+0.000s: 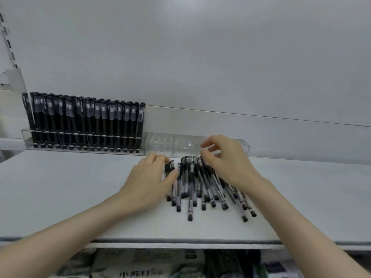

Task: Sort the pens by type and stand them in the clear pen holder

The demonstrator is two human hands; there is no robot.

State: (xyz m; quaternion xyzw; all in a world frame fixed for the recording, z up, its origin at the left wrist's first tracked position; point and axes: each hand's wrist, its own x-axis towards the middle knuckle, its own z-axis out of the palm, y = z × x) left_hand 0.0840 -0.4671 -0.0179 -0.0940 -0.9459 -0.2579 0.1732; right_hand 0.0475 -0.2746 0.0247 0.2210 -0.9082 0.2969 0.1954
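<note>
On the shelf, middle: a heap of loose pens (200,183) lies fanned out on the white shelf (70,187), caps mostly pointing away, just in front of the clear pen holder (180,144).
Left hand: the left hand (148,177) lies flat on the left edge of the heap, fingers straight and spread over a few pens. It presses them and grips none.
Right hand: the right hand (224,159) hangs over the far end of the heap with its fingers curled and thumb and forefinger close together. I cannot tell whether a pen is caught between them.
Holder: its left stretch is packed with standing black pens (86,121), while the right stretch, behind the hands, shows only bare holes.
Step in hand: by my reckoning, picking through the heap to single out the next pen, with one type already stood up.
Next move calls for: freeing one pen from the overlapping ones, turning it upright and lowering it into a bare hole.
In the way: the pens cross and lie on each other, so lifting one may drag or roll its neighbours. The right wrist hides part of the heap, and the holder's clear front wall is hard to see.
Around: a plain pale back wall (200,57), a slotted upright (8,43) at far left, and blurred packaged goods (140,265) below.
</note>
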